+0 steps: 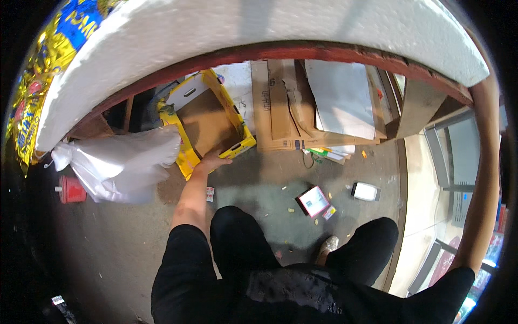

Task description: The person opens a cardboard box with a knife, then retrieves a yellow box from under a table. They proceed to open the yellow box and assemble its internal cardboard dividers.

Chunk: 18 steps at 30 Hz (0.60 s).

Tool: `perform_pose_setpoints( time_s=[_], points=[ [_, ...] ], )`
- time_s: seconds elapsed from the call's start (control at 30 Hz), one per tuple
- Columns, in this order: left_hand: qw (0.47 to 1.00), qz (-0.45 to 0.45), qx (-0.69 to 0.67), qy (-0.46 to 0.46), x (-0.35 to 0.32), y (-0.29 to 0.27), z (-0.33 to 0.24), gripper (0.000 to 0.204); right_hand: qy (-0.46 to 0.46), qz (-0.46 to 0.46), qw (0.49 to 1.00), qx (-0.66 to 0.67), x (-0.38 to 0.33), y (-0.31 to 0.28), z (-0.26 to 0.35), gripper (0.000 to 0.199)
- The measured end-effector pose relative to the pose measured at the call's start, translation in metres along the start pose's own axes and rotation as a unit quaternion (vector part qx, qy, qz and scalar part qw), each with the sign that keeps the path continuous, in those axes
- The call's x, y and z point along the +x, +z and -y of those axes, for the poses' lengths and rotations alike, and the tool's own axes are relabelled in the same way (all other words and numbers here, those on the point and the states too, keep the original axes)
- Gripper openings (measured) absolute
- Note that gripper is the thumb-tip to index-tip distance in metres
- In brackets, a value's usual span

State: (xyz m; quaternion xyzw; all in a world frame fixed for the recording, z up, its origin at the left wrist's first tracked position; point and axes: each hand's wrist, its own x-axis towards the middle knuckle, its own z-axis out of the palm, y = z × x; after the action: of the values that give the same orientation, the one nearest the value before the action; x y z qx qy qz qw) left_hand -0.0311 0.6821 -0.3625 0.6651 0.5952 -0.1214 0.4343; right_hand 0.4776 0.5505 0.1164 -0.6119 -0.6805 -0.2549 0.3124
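Note:
My left hand (pixel 214 161) is closed on the near edge of a yellow cardboard box (pixel 186 148). The box is an open tray with a brown inside and a slot in its far wall, and it sits tilted under the counter. My right arm stretches up along the right side to the end of a thick white foam-like slab (pixel 345 27). The fingers of my right hand (pixel 482 80) do not show clearly there. Just left of the box is a translucent white plastic bag (pixel 127 162).
Flattened brown cardboard (pixel 280 102) and a white sheet (pixel 342 97) stand right of the box, below a red-brown counter edge (pixel 286 51). A red container (pixel 72 189), a small framed box (pixel 313 201), a white dish-like item (pixel 366 191) and scraps lie on the floor (pixel 253 189).

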Motion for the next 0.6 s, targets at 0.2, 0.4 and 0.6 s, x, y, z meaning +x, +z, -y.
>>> perform_pose_setpoints(
  time_s=[0.2, 0.4, 0.6],
  points=[
    [0.984, -0.031, 0.164, 0.070, 0.011, 0.005, -0.003, 0.063, 0.058, 0.045, 0.996, -0.045, 0.000, -0.010, -0.050, 0.045],
    [0.986, -0.012, 0.166, 0.001, -0.015, -0.024, -0.015, 0.064, 0.064, 0.056, 0.994, -0.072, 0.011, -0.008, -0.018, 0.047],
    [1.000, 0.002, 0.008, 0.022, -0.085, -0.074, -0.082, 0.045, 0.033, -0.006, 0.996, -0.087, 0.005, -0.013, -0.010, 0.037]
  ],
)
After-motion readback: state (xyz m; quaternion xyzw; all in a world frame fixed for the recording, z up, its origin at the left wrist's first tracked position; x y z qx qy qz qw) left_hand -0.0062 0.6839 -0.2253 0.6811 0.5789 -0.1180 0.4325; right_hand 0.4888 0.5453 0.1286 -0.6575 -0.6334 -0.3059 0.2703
